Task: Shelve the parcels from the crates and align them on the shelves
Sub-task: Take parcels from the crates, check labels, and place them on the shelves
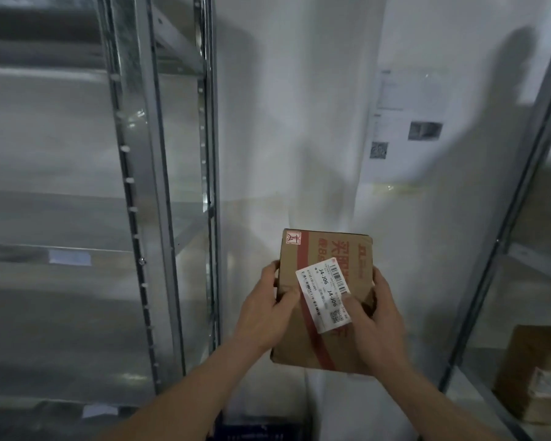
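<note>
Along the left half of the frame stands a grey metal shelving unit (159, 192), its perforated uprights rising from the lower left toward the top centre, with a small white tag (69, 258) stuck on the front edge of one shelf at mid-left. Low in the centre, the left hand (268, 313) grips the left edge of a brown cardboard parcel (326, 259), its thumb laid across the top face and the other fingers (270, 269) curled round the side. The parcel is held in the air in front of a white wall, between the two shelving units, and carries red tape, red print and a white shipping label (323, 297) with barcodes and the code J4-J06. The right hand (376, 323) grips the parcel's right edge, thumb pressing on the label's lower right corner, fingers wrapped behind. On the wall at upper right hangs a blurred white paper notice (404, 128). At the right edge runs a second metal rack (509, 224), and a cardboard box (535, 374) sits on its shelf in the lower right corner.
</note>
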### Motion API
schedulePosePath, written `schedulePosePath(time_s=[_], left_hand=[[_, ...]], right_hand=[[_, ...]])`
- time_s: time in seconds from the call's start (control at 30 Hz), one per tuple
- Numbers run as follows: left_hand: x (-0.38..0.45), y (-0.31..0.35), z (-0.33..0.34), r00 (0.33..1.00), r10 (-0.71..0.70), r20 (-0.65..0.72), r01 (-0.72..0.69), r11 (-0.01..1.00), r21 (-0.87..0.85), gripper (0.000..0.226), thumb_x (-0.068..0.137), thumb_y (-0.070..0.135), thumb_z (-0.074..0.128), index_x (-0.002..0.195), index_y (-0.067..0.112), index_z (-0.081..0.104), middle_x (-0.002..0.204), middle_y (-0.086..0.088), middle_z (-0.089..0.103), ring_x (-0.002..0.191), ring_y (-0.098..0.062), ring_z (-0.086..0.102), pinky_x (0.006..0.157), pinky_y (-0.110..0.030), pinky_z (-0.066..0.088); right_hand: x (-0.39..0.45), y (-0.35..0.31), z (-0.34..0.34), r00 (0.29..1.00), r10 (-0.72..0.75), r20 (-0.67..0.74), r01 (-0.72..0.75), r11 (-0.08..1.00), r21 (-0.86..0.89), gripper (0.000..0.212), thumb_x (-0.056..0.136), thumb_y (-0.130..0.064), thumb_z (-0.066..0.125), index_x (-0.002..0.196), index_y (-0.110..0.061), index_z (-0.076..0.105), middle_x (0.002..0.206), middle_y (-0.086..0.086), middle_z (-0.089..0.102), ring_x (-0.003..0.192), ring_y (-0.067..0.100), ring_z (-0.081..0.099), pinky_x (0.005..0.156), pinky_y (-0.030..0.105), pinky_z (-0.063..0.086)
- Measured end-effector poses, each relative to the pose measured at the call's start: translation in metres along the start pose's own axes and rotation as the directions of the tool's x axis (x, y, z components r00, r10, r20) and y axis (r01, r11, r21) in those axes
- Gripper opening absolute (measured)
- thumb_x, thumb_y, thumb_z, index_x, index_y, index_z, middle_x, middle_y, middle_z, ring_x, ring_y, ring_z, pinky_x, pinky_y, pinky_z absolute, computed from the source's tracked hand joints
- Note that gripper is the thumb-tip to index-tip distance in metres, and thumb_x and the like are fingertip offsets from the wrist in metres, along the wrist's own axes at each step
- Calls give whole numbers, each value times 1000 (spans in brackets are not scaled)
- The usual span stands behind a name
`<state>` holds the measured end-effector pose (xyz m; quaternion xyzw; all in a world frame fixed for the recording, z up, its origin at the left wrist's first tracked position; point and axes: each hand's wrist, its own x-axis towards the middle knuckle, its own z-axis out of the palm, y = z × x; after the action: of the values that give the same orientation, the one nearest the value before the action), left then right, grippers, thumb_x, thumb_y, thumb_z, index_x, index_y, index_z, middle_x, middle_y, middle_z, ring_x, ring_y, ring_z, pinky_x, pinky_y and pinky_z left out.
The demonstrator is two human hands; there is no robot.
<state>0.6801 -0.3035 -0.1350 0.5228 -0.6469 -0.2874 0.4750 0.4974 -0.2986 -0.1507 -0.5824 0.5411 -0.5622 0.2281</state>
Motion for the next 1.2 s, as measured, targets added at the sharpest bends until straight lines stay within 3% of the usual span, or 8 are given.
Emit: schedulePosePath(time_s=[0.13,0.37,0.53,0.67,0.83,1.0,1.13,1.2], left_hand=[[-9,37,4,996,80,-48,-79,997,20,45,101,38,49,140,53,32,118,28,55,112,-5,59,97,-36,52],[-35,101,38,983,147,-105,-142,988,56,48,99,34,53,122,64,25,126,26,56,106,4,56,78,-9,40],[-59,140,66,974,163,-156,-156,986,58,64,93,36,58,113,82,19,129,25,57,114,0,57,87,-18,46],[-77,165,78,974,160,-162,-150,986,76,69,76,54,58,137,62,26,136,22,55,121,-6,57,99,-40,53],[-92,183,82,968,194,-157,-181,979,95,69,78,50,61,134,64,23,137,22,54,122,-7,55,100,-41,53],[-97,194,82,966,214,-145,-208,976,56,78,73,56,59,142,58,24,135,21,55,120,-8,57,99,-45,53],[-100,197,77,958,257,-125,-256,966,25,77,73,56,61,142,56,27,133,21,55,118,-8,58,97,-46,54],[-102,198,74,954,278,-113,-280,960,-1,78,72,56,63,141,56,26,131,21,55,117,-7,58,97,-45,54]], right_hand=[[2,-22,-28,998,-61,-29,61,998,-5,68,95,-40,63,153,-41,28,139,-15,57,116,13,60,99,43,52],[-5,-47,-96,996,-81,-31,81,997,3,72,97,-33,61,156,-41,21,126,-24,53,85,-11,52,77,18,46],[-11,-58,-145,991,-128,-42,128,992,-6,73,97,-33,62,157,-37,20,128,-23,50,92,-1,54,84,26,51],[-18,-64,-170,990,-139,-36,140,990,32,70,96,-33,63,155,-34,26,133,-18,53,105,2,52,83,23,48],[-30,-75,-192,991,-132,-34,133,991,21,68,97,-31,64,154,-36,27,117,-31,51,96,-3,57,67,11,44],[-49,-98,-206,988,-135,-73,134,991,-21,69,96,-34,63,154,-37,25,134,-17,53,99,-3,52,83,22,50],[-60,-110,-212,984,-139,-115,136,990,-34,66,96,-30,64,150,-41,27,112,-28,50,87,-10,51,57,9,42],[-66,-116,-214,980,-144,-139,139,989,-45,67,95,-29,66,147,-44,27,106,-34,47,96,-4,56,60,9,44]])
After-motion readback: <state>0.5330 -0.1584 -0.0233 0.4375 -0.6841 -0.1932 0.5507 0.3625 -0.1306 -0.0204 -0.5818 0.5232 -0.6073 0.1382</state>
